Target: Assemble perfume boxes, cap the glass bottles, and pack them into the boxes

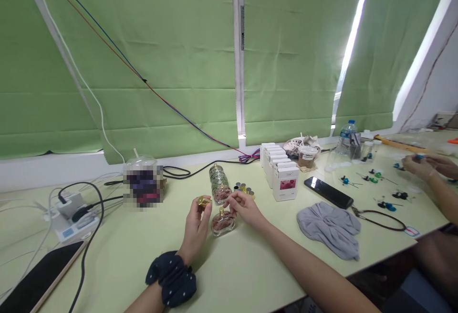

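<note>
A gold cap (203, 202) is held between the thumb and fingers of my left hand (195, 223), whose wrist carries a dark dotted scrunchie. Right of that hand, a clear glass bottle (223, 224) with a gold neck and reddish contents stands on the table (229, 275). My right hand (244, 208) is at the bottle's upper right, its fingers pinched together; what they hold, if anything, is too small to tell. Behind the bottle, a row of similar bottles (218, 182) runs toward the window. Several small gold caps (244, 189) stand beside the row.
White boxes (285, 182), a black phone (328, 193) and a grey cloth (329, 229) lie to the right. Another person's hands (425, 166) work at far right among small coloured parts. At left are a pixelated item (143, 186), a power strip (77, 227), cables and a tablet (45, 275).
</note>
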`<state>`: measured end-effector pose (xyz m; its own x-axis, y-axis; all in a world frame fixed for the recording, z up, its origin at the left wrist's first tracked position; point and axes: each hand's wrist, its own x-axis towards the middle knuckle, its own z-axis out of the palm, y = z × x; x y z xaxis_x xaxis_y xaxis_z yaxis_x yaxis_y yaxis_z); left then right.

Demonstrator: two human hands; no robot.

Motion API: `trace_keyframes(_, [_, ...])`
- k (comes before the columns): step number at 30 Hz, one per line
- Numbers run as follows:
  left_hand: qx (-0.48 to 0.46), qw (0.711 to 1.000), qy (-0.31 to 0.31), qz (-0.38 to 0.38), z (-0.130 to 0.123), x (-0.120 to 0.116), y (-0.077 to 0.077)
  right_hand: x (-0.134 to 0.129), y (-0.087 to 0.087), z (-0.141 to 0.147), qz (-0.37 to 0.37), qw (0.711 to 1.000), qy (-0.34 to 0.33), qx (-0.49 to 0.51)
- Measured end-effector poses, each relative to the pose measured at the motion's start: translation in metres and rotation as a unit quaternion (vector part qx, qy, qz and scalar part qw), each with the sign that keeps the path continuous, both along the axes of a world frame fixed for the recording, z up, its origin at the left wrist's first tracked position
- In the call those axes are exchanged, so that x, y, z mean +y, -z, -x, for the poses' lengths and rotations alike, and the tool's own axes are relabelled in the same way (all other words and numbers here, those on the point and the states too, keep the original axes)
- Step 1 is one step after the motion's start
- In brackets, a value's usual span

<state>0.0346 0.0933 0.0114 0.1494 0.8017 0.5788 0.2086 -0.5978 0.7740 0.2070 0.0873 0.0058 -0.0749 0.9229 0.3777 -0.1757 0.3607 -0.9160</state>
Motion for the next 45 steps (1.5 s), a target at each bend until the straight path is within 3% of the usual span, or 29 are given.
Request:
trace_keyframes(9, [0.05, 0.997, 0.02, -0.051, -0.011, -0.006, -0.007, -0.021, -0.022, 0.002, -0.133, 0.982, 0.078, -0.108])
trace_keyframes(15, [0.035, 0.999, 0.032, -0.028, -0.019, -0.016, -0.008, -0.022, -0.024, 0.004, -0.192, 0.972, 0.09, -0.099])
trace_keyframes(29, [0.062, 0.996, 0.054, -0.024, -0.014, -0.009, -0.003, -0.019, -0.024, 0.005, -0.184, 0.974, 0.095, -0.093])
trace_keyframes(45, [0.162, 0.983, 0.063, -0.061, -0.002, 0.003, 0.002, -0.007, -0.01, -0.003, -0.213, 0.963, 0.072, -0.146])
